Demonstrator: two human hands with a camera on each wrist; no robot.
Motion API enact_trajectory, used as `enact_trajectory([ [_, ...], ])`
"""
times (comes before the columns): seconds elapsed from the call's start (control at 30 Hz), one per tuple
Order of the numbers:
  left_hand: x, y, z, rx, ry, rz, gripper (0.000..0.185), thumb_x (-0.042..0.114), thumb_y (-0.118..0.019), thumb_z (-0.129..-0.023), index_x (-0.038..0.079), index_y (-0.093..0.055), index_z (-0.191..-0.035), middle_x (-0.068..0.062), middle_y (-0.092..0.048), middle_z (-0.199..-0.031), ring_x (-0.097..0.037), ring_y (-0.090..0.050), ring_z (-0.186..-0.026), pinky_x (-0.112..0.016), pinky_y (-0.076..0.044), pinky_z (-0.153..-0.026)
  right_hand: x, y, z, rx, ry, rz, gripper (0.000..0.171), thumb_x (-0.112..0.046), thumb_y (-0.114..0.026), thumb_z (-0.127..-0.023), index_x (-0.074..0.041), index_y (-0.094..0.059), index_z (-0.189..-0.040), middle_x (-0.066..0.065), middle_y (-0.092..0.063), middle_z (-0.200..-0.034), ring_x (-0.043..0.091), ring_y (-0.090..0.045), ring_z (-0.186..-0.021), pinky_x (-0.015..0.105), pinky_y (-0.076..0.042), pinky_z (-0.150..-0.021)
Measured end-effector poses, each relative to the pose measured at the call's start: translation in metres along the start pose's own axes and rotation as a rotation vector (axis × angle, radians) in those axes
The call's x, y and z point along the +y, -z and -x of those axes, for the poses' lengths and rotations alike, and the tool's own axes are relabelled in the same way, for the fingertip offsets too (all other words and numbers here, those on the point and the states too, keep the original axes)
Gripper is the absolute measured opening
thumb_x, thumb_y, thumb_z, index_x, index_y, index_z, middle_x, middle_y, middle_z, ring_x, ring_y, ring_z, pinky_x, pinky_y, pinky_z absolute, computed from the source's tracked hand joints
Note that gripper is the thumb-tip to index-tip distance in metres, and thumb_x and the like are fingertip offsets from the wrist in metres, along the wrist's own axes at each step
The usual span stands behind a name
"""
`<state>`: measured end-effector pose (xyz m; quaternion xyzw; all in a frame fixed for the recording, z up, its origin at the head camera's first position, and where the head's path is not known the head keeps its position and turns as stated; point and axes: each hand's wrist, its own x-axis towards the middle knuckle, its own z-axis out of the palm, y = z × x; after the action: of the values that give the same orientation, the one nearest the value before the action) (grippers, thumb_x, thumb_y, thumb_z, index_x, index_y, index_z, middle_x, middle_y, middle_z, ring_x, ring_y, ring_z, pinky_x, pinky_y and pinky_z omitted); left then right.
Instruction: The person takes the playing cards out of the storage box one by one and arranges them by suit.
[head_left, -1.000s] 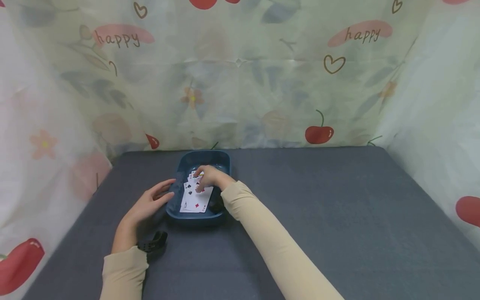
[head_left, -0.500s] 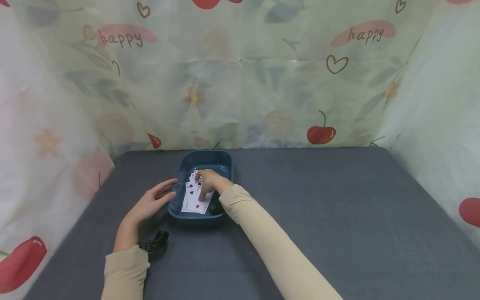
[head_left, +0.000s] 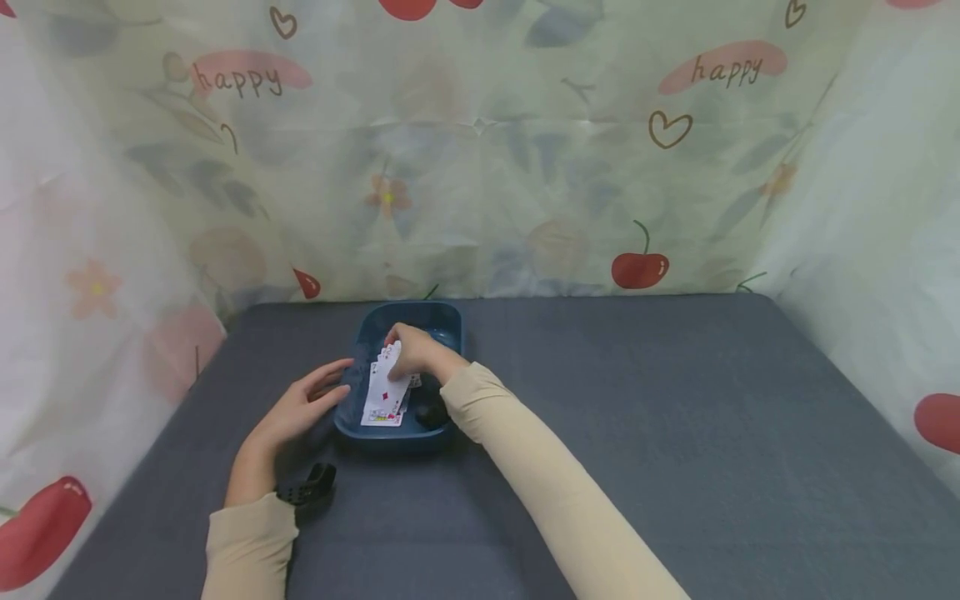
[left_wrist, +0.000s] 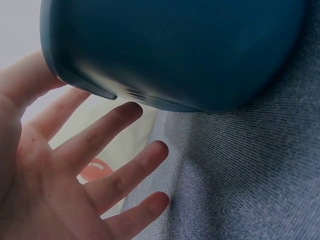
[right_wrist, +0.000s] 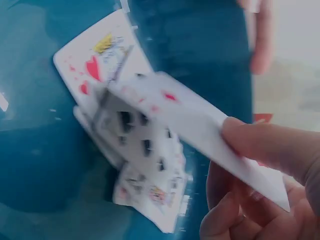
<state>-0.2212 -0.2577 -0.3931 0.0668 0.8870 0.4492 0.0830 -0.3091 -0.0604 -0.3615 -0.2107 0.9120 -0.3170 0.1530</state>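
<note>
Since half a second back, the cards (head_left: 386, 392) have been gathered up a bit: the spread that was lying flat in the tray (head_left: 352, 425) is now lifted at its far end and tilted, with a red diamond card showing on top where black spade cards were seen before. The right hand (head_left: 416, 352) has been shifted slightly further away, toward the far end of the tray.

The top cards are pinched by the right hand, thumb (right_wrist: 265, 145) on the face and curled fingers underneath, as seen from the right wrist view. A few more cards are left lying loose on the tray floor just below that hand, including a heart card and a spade card, though things are kinda blurry there.

The left hand (head_left: 296, 408) is kept open, fingers straight and spread, and is rested against the outer wall of the tray on its near-left side. From the left wrist view the fingertips (left_wrist: 127, 111) look to be touching or just under the tray's rim. A black wrist strap (head_left: 307, 485) is seen just behind the left hand, on the grey tabletop (head_left: 675, 433).
</note>
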Motion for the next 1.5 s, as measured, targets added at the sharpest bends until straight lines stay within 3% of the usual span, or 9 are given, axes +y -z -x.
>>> enact_trajectory([
  [0.3,0.0,0.0,0.0,-0.005,0.002,0.003,0.057,0.034,-0.048,-0.097,0.017,-0.027,-0.147,-0.023,-0.024,-0.152,-0.045,-0.032,-0.135,-0.061,-0.031,-0.105,-0.009,0.03,0.007,0.048,0.069,-0.067,0.042,-0.014,-0.071,-0.081,-0.01,-0.052,-0.118,0.013,-0.058,-0.119,0.02,-0.058,-0.092,0.024,-0.05,-0.072],
  [0.5,0.001,0.0,0.001,-0.001,0.014,-0.008,0.057,0.036,-0.048,-0.096,0.018,-0.028,-0.147,-0.023,-0.024,-0.152,-0.045,-0.031,-0.136,-0.062,-0.03,-0.105,0.0,0.046,0.009,0.087,0.115,-0.125,0.032,-0.015,-0.07,-0.082,-0.007,-0.052,-0.107,0.016,-0.057,-0.114,0.016,-0.055,-0.074,0.019,-0.047,-0.058],
  [0.77,0.002,-0.001,0.002,0.014,0.01,-0.019,0.057,0.035,-0.049,-0.096,0.016,-0.029,-0.146,-0.023,-0.026,-0.151,-0.045,-0.031,-0.136,-0.062,-0.03,-0.105,0.023,0.071,0.018,0.136,0.167,-0.148,0.022,-0.014,-0.07,-0.082,-0.004,-0.056,-0.097,0.012,-0.057,-0.103,0.012,-0.049,-0.064,0.017,-0.044,-0.055],
  [0.97,0.002,-0.001,0.002,0.01,0.014,-0.007,0.058,0.036,-0.049,-0.096,0.016,-0.029,-0.147,-0.023,-0.026,-0.151,-0.045,-0.031,-0.136,-0.061,-0.031,-0.105,0.046,0.093,0.028,0.145,0.156,-0.222,0.027,-0.01,-0.069,-0.082,-0.002,-0.06,-0.105,0.016,-0.059,-0.114,0.014,-0.054,-0.076,0.019,-0.047,-0.06],
  [1.17,0.003,0.0,0.002,0.009,0.033,-0.008,0.06,0.039,-0.049,-0.096,0.018,-0.028,-0.147,-0.023,-0.025,-0.151,-0.044,-0.03,-0.136,-0.061,-0.03,-0.106,0.071,0.108,0.035,0.177,0.134,-0.299,0.031,-0.005,-0.068,-0.081,-0.001,-0.058,-0.11,0.017,-0.056,-0.114,0.018,-0.056,-0.084,0.022,-0.05,-0.064],
  [1.37,0.003,-0.001,0.003,0.011,0.032,-0.003,0.059,0.038,-0.049,-0.096,0.019,-0.028,-0.147,-0.023,-0.026,-0.151,-0.044,-0.03,-0.136,-0.061,-0.03,-0.106,0.095,0.116,0.04,0.215,0.092,-0.352,0.033,0.001,-0.063,-0.082,0.001,-0.055,-0.114,0.021,-0.057,-0.11,0.021,-0.057,-0.087,0.023,-0.049,-0.066],
  [1.5,0.002,-0.001,0.002,0.013,0.03,-0.002,0.059,0.039,-0.049,-0.096,0.019,-0.027,-0.147,-0.023,-0.027,-0.151,-0.044,-0.031,-0.136,-0.061,-0.031,-0.106,0.107,0.117,0.041,0.235,0.046,-0.403,0.033,0.002,-0.059,-0.085,0.003,-0.053,-0.117,0.026,-0.058,-0.116,0.021,-0.057,-0.091,0.03,-0.051,-0.072],
])
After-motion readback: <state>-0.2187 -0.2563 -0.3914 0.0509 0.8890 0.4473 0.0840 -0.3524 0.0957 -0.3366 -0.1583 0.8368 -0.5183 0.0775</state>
